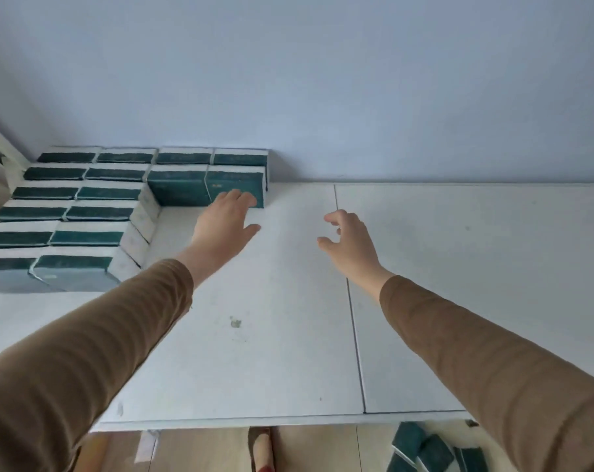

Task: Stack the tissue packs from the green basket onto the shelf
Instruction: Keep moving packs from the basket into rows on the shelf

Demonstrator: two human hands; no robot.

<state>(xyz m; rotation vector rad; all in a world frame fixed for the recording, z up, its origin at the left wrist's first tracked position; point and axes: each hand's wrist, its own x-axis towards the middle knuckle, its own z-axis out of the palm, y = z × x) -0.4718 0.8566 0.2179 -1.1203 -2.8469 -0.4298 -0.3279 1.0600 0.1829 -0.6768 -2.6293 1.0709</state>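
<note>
Both hands are reached out over a white shelf [288,335]. The left hand [225,221] is spread flat, fingers straight, and its fingertips [236,195] are laid against the front face of a green tissue pack [236,185] at the right end of the stacked packs [84,206]. Nothing is held by it. The right hand [348,241] is kept above the bare shelf, well apart from the packs, with fingers loosely curled and nothing gripped. The packs are seen ranged in rows at the back left of the shelf, against a pale blue wall [322,80]. More green packs [428,449] are seen below the front edge of the shelf, lower right. Brown sleeves [101,335] are worn on both arms.
</note>
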